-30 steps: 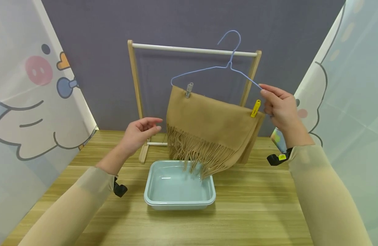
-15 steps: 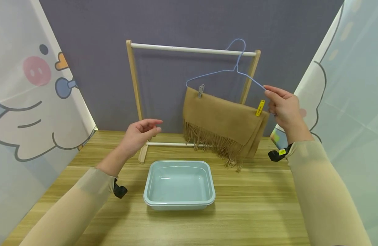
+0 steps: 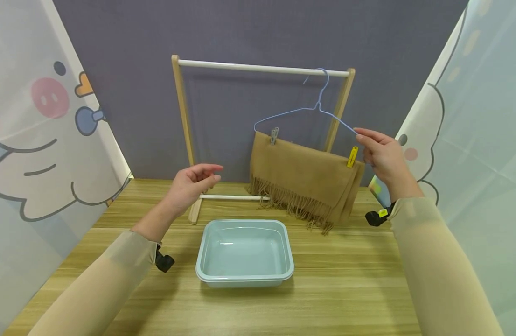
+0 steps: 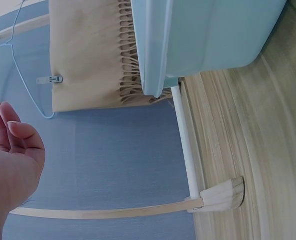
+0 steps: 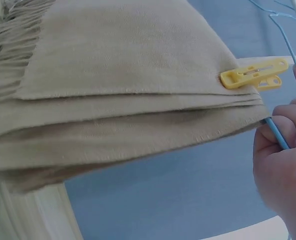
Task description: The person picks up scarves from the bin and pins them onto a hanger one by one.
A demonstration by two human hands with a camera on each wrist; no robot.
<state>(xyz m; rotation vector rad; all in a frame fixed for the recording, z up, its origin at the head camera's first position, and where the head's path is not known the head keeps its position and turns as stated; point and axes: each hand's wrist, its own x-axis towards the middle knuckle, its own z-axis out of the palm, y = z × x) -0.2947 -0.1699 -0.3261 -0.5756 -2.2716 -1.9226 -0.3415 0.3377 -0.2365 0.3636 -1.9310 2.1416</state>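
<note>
My right hand (image 3: 381, 151) grips the right shoulder of a light-blue wire hanger (image 3: 300, 109), whose hook reaches over the white rail of a small wooden rack (image 3: 258, 67). Folded over the hanger is a tan fringed scarf (image 3: 302, 170), tilted lower on the right. A grey clothespin (image 3: 274, 136) clips it near the left end, and a yellow clothespin (image 3: 352, 157) near the right, also plain in the right wrist view. Well left of the scarf, my left hand (image 3: 192, 186) hovers in the air, its fingers loosely bent and holding nothing.
A pale blue-green plastic basin (image 3: 245, 275) stands on the wooden table (image 3: 338, 284) in front of the rack. A grey backdrop (image 3: 241, 28) rises behind, and cartoon-printed curtains (image 3: 39, 154) flank both sides.
My right hand has carried the hanger and scarf away from above the basin, then down, so the hook now comes over the rail. The left hand has stayed nearly still.
</note>
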